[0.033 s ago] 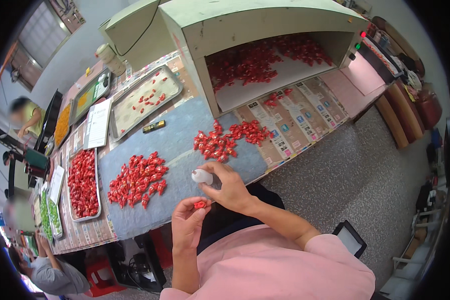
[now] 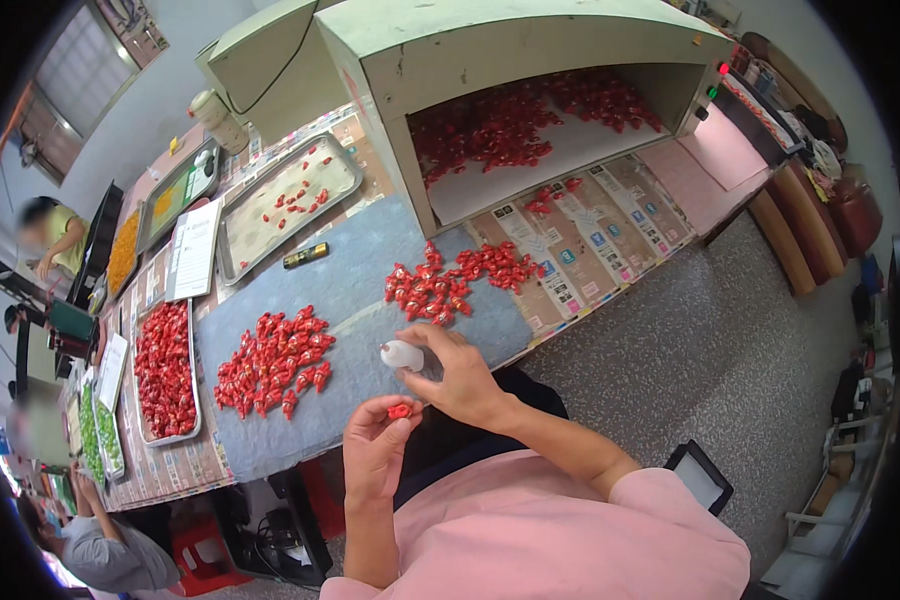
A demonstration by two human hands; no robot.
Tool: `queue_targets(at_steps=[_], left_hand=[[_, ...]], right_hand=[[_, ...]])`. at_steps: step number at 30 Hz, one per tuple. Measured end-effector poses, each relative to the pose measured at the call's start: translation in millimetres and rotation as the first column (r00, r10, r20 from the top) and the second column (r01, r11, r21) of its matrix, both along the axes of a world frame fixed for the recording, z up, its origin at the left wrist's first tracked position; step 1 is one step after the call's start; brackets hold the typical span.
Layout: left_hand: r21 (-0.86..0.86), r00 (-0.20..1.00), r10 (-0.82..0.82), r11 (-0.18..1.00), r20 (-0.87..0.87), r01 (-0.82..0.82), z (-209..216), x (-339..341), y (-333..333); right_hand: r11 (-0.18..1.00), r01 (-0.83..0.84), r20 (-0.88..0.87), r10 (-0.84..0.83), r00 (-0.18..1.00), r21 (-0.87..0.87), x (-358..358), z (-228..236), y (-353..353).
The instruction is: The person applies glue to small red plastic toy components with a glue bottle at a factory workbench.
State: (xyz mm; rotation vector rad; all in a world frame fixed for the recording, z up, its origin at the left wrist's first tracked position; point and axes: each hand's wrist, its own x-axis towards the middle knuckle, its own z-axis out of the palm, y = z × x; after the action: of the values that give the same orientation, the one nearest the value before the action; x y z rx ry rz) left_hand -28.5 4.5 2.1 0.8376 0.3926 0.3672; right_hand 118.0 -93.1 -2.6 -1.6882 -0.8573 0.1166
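My left hand (image 2: 377, 446) pinches a small red piece (image 2: 400, 411) between thumb and fingertips, near the front edge of the table. Just right of it and a little farther off, my right hand (image 2: 457, 376) is closed around a small white squeeze bottle (image 2: 402, 355), its narrow tip pointing left. Beyond the bottle, on a blue-grey cloth (image 2: 360, 255), lies a pile of similar red pieces (image 2: 428, 290). A larger heap of red pieces (image 2: 275, 360) is spread at the left of the cloth. Fine detail on the held piece is too small to make out.
A pale box-like machine (image 2: 370, 110), with many red pieces inside, stands at the back. Metal trays (image 2: 198, 395) with red pieces line the left, beside papers (image 2: 192, 250) and a dark cylinder (image 2: 306, 256). Other people (image 2: 110, 545) sit at the far left.
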Motion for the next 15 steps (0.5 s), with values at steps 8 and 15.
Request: queue_targets(at_steps=[8,15], left_hand=[[-0.033,0.999,-0.049,0.998,-0.015,0.048,1,4,-5],[-0.028,0.993,-0.116,0.993,-0.031,0.115,4,14,-14]], right_hand=[[0.933,0.355,0.317,-0.356,0.879,0.064,56,3,-50],[0.899,0.428,0.536,-0.319,0.782,-0.09,88,-2,-51]])
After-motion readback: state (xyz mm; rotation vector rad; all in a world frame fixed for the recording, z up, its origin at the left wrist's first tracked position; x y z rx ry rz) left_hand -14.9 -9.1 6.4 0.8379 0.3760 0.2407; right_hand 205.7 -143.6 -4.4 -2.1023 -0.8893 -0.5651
